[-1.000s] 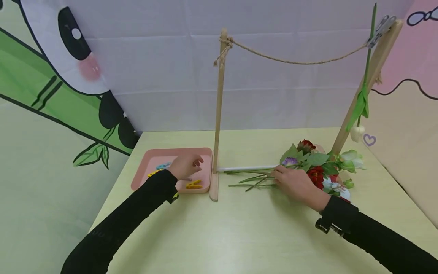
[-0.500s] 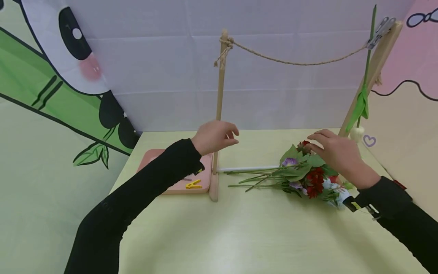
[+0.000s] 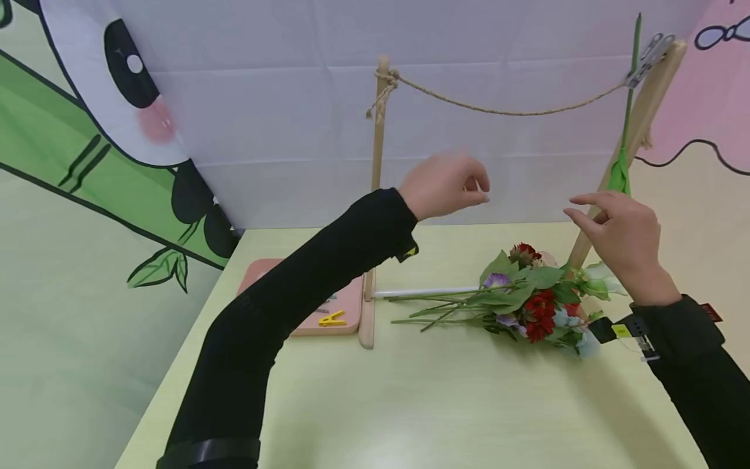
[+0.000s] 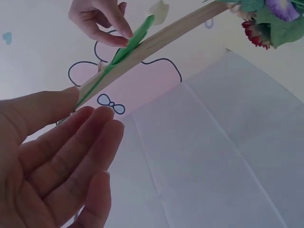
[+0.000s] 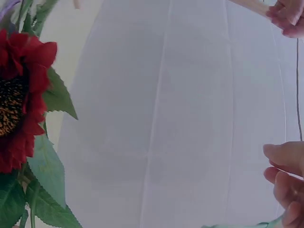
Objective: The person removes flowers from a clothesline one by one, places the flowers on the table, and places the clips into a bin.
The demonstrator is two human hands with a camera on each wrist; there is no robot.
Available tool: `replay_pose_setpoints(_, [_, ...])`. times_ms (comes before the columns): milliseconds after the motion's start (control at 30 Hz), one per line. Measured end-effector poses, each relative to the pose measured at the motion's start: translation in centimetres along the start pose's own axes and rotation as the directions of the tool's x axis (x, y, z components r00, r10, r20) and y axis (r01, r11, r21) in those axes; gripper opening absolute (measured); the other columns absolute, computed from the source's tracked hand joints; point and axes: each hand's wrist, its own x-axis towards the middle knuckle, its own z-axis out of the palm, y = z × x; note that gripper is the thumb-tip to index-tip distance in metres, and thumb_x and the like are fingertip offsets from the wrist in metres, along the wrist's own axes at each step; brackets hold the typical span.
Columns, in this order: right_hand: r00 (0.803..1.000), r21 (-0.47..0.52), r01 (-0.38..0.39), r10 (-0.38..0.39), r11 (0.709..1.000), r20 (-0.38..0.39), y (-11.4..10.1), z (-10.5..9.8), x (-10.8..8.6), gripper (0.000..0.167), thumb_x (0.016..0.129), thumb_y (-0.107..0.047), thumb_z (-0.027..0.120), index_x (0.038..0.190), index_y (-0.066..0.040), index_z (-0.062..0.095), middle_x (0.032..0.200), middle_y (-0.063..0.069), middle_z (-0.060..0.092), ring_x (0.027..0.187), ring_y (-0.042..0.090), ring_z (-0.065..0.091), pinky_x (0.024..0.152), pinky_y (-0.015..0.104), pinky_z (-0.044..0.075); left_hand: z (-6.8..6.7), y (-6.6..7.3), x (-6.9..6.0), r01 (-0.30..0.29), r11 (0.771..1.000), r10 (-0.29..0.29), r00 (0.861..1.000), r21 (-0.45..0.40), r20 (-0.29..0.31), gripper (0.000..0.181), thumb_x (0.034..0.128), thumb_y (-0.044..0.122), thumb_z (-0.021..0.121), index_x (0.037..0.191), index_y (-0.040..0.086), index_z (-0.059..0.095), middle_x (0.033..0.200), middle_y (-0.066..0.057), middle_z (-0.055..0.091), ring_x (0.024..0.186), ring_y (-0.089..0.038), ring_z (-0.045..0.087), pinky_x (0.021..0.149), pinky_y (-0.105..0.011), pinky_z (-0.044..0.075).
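Note:
My left hand (image 3: 448, 185) hovers in front of the left wooden post, fingers loosely bent, with nothing held. My right hand (image 3: 624, 241) is raised at the right post, thumb and fingers apart with a gap between them. Close to it, a white tulip (image 4: 159, 12) with green leaves (image 3: 619, 174) hangs upside down. A grey clothespin (image 3: 649, 60) clips its stem at the rope's right end. In the head view the right hand hides the tulip's bloom; whether it touches the leaves I cannot tell. Below lies a bunch of artificial flowers (image 3: 539, 309), red, purple and pale blue.
A twine rope (image 3: 498, 112) sags between the left post (image 3: 377, 137) and the right post (image 3: 656, 98). A white bar (image 3: 422, 292) runs low between them. The pink tray (image 3: 351, 306), with a yellow clothespin (image 3: 332, 318) inside, is partly behind my left arm.
My left hand has risen from the tray and moved right, past the left post. My right hand has left the flower bunch and gone up and right to the hanging tulip.

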Motion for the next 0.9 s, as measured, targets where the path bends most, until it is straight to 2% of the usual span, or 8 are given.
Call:
replay_pose_setpoints(67, [0.997,0.038,-0.069,0.070,0.997,-0.042,0.3,-0.1,0.4,0.022,0.077,-0.008,0.073,0.097,0.001,0.071,0.084,0.022,0.066,0.056,-0.017,0.035,0.053,0.004,0.019,-0.8,0.8,1.3,0.000,1.000,0.000,1.000,-0.007,-0.001,0.024,0.0922,0.029,0.054,0.109,0.015,0.064,0.108,0.001,0.062,0.098,-0.010,0.054,0.087,-0.017,0.040])
replay_pose_setpoints(167, [0.963,0.140,-0.222,0.239,0.965,-0.121,1.1,-0.2,0.9,0.022,0.079,-0.013,0.072,0.096,0.001,0.071,0.076,-0.007,0.067,0.062,-0.026,0.030,0.060,0.005,0.023,-2.1,2.2,3.3,0.006,1.000,-0.006,1.000,-0.017,0.006,0.023,0.0915,0.030,0.055,0.107,0.017,0.064,0.108,0.002,0.061,0.096,-0.009,0.052,0.085,-0.015,0.039])
replay_pose_setpoints(300, [0.842,0.283,-0.440,0.501,0.852,-0.200,2.5,-0.4,1.3,0.025,0.080,-0.023,0.071,0.098,-0.005,0.072,0.076,-0.040,0.047,0.068,-0.018,0.039,0.070,0.010,0.027,-3.5,4.1,6.0,0.011,0.993,-0.014,1.000,-0.121,-0.024,0.021,0.0912,0.028,0.056,0.104,0.014,0.065,0.101,0.003,0.060,0.088,-0.008,0.051,0.080,-0.013,0.041])
replay_pose_setpoints(400, [0.752,0.341,-0.543,0.625,0.767,-0.209,3.3,-0.5,1.7,0.027,0.079,-0.028,0.072,0.102,-0.014,0.072,0.079,-0.037,0.050,0.077,-0.012,0.040,0.073,0.012,0.028,-4.3,5.7,8.4,0.042,0.974,-0.062,0.994,-0.222,-0.085,0.021,0.0907,0.028,0.057,0.103,0.013,0.064,0.094,0.005,0.057,0.082,-0.006,0.049,0.075,-0.011,0.041])
replay_pose_setpoints(500, [0.716,0.368,-0.579,0.670,0.727,-0.197,3.6,-0.5,2.0,0.028,0.078,-0.030,0.073,0.104,-0.019,0.071,0.081,-0.033,0.052,0.082,-0.010,0.039,0.078,0.015,0.027,-4.9,7.1,10.7,0.099,0.957,-0.151,0.973,-0.273,-0.176,0.025,0.0893,0.033,0.058,0.107,0.015,0.061,0.096,0.007,0.055,0.085,-0.002,0.047,0.074,-0.006,0.040])
replay_pose_setpoints(700, [0.742,0.370,-0.543,0.637,0.754,-0.210,3.2,0.0,2.8,0.027,0.077,-0.030,0.073,0.102,-0.018,0.072,0.080,-0.035,0.053,0.083,-0.010,0.037,0.082,0.018,0.024,-5.4,8.3,14.4,0.275,0.892,-0.375,0.893,-0.358,-0.248,0.039,0.0870,0.044,0.058,0.121,0.027,0.051,0.115,0.017,0.053,0.093,0.006,0.045,0.074,0.001,0.034])
replay_pose_setpoints(800, [0.767,0.339,-0.488,0.580,0.805,-0.273,2.6,0.2,3.2,0.028,0.078,-0.030,0.073,0.101,-0.015,0.073,0.086,-0.028,0.063,0.079,-0.012,0.038,0.078,0.014,0.026,-5.1,8.4,15.8,0.325,0.858,-0.432,0.876,-0.398,-0.215,0.043,0.0862,0.047,0.057,0.125,0.031,0.047,0.117,0.022,0.051,0.095,0.009,0.045,0.077,0.002,0.034])
replay_pose_setpoints(900, [0.783,0.277,-0.467,0.538,0.840,-0.311,1.8,0.7,3.5,0.028,0.080,-0.029,0.071,0.103,-0.014,0.072,0.100,-0.013,0.070,0.075,-0.018,0.037,0.077,0.012,0.027,-4.3,8.3,16.5,0.330,0.833,-0.442,0.879,-0.443,-0.176,0.046,0.0862,0.046,0.057,0.128,0.032,0.047,0.118,0.023,0.050,0.099,0.010,0.046,0.081,0.001,0.034])
